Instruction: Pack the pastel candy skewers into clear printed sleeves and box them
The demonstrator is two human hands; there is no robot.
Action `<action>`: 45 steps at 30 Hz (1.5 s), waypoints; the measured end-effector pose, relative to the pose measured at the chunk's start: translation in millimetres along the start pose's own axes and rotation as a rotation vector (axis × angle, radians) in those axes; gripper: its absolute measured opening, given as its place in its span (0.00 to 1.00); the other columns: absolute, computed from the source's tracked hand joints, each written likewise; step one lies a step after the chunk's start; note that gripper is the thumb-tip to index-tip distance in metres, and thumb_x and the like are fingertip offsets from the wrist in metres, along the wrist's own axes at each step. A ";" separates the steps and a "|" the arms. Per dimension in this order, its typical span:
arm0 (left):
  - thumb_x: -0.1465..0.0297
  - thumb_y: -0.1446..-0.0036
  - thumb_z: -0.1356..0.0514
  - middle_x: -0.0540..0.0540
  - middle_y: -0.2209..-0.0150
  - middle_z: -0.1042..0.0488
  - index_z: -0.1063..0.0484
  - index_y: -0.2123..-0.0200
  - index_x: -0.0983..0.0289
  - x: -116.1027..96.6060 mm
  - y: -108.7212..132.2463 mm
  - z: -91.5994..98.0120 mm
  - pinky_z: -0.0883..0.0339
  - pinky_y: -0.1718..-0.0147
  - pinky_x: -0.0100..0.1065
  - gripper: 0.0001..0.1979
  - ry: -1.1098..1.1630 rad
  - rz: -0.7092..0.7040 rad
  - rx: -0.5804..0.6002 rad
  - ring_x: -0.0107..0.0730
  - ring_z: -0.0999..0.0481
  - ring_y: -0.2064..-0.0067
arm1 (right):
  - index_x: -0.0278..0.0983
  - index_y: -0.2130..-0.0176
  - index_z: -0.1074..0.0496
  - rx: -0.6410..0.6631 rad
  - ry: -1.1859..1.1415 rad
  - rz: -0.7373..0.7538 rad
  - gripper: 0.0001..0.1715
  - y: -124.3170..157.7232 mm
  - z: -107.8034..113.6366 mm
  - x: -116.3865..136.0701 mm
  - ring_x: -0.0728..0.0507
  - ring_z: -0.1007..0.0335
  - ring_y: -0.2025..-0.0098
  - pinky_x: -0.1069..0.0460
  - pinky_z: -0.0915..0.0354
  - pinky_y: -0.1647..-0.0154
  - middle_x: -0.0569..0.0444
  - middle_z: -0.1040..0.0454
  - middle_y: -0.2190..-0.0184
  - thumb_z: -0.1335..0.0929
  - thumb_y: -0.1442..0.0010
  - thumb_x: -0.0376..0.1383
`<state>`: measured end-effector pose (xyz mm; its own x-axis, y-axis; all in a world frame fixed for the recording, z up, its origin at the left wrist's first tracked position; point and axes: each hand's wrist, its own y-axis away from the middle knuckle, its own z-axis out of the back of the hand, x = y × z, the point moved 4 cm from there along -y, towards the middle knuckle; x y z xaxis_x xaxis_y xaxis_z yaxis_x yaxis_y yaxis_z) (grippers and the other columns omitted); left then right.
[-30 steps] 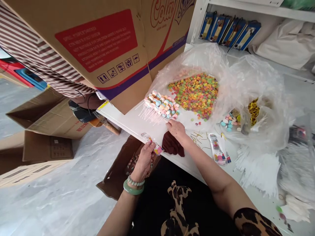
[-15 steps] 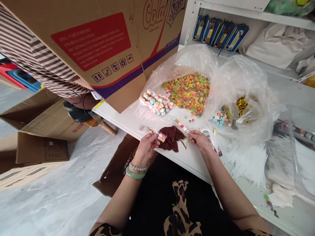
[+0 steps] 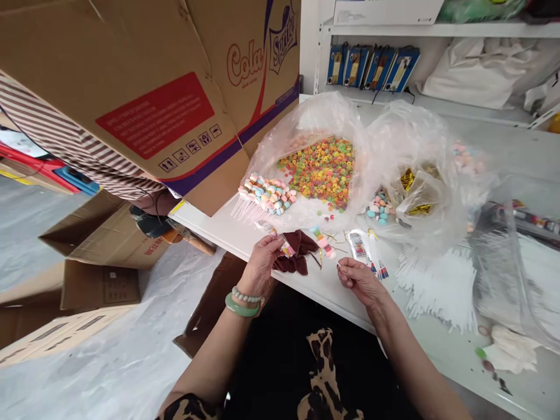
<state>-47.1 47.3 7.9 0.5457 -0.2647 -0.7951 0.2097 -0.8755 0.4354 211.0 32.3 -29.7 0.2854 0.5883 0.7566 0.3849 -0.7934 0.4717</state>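
At your far left, an open carton is sitting on the floor, and the big box is standing on the table. A pile of candy sticks is lying beside it. Your left hand is pinching the packet, as it was half a second ago, over the brown cloth. Behind, the left bag is holding bright candy rings, a few spilling out in front. Just right of the cloth, the skewer is now lying nearer to you than before; its long axis is running diagonally, candy end pointing away and left, stick end towards your right hand. That hand, well apart from the left, is sitting lower than earlier, its fingertips closing on a white stick end. Further right, the second bag is holding gold ties, white sticks are fanning out in front, and a clear tub is standing at the far right, its contents unclear.
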 end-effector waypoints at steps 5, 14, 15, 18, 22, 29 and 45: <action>0.76 0.61 0.30 0.55 0.67 0.23 0.35 0.72 0.66 -2.2 -21.7 -2.4 0.25 0.65 0.38 0.16 0.077 0.004 -0.036 0.39 0.20 0.64 | 0.36 0.72 0.31 -0.051 0.040 0.012 0.14 -10.1 4.0 1.5 0.53 0.49 0.81 0.55 0.58 0.78 0.59 0.35 0.82 0.26 0.56 0.39; 0.75 0.55 0.40 0.45 0.76 0.38 0.33 0.66 0.64 -15.2 -53.0 -31.3 0.37 0.76 0.27 0.09 -0.189 -0.116 0.063 0.21 0.37 0.77 | 0.39 0.71 0.33 -0.447 1.091 0.253 0.08 -52.3 -6.9 61.0 0.46 0.39 0.71 0.52 0.50 0.70 0.56 0.33 0.76 0.39 0.43 0.36; 0.74 0.55 0.41 0.46 0.76 0.38 0.32 0.67 0.64 -20.9 -60.2 -39.5 0.40 0.77 0.26 0.08 -0.299 -0.173 0.043 0.21 0.39 0.77 | 0.39 0.69 0.32 -0.477 1.269 0.235 0.09 -56.9 -10.2 66.8 0.45 0.38 0.70 0.51 0.51 0.70 0.55 0.31 0.75 0.41 0.41 0.35; 0.74 0.55 0.39 0.49 0.71 0.32 0.31 0.63 0.63 -45.1 -87.4 -72.1 0.38 0.69 0.30 0.12 -0.806 -0.443 -0.019 0.27 0.33 0.70 | 0.39 0.63 0.30 -0.484 1.576 0.125 0.14 -70.2 -17.9 71.1 0.43 0.33 0.67 0.51 0.53 0.70 0.51 0.26 0.70 0.43 0.38 0.31; 0.76 0.46 0.45 0.63 0.63 0.25 0.29 0.56 0.66 -63.2 -136.2 -113.4 0.37 0.59 0.41 0.14 -1.677 -0.564 -0.067 0.46 0.26 0.58 | 0.39 0.63 0.29 -0.490 1.605 0.089 0.15 -82.3 -21.4 63.8 0.43 0.30 0.65 0.51 0.50 0.69 0.48 0.24 0.64 0.43 0.35 0.35; 0.79 0.49 0.44 0.76 0.52 0.28 0.24 0.57 0.75 -60.7 -208.1 -133.3 0.39 0.52 0.51 0.16 -2.245 -0.352 0.101 0.62 0.32 0.47 | 0.40 0.70 0.31 -0.516 1.103 0.160 0.14 -70.6 2.7 60.1 0.45 0.36 0.70 0.52 0.49 0.70 0.56 0.30 0.75 0.41 0.38 0.41; 0.74 0.51 0.40 0.60 0.70 0.25 0.26 0.71 0.65 -67.0 -168.5 -134.8 0.37 0.66 0.36 0.04 -1.621 -0.501 0.172 0.40 0.27 0.65 | 0.37 0.75 0.32 -0.230 0.096 0.136 0.13 -43.9 7.8 48.3 0.51 0.52 0.78 0.54 0.55 0.78 0.60 0.41 0.82 0.31 0.54 0.45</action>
<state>-9.7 267.1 44.7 -0.8877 0.0156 -0.4601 -0.0521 -0.9964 0.0668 214.8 96.8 -17.5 0.2327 0.4649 0.8542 0.1364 -0.8852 0.4447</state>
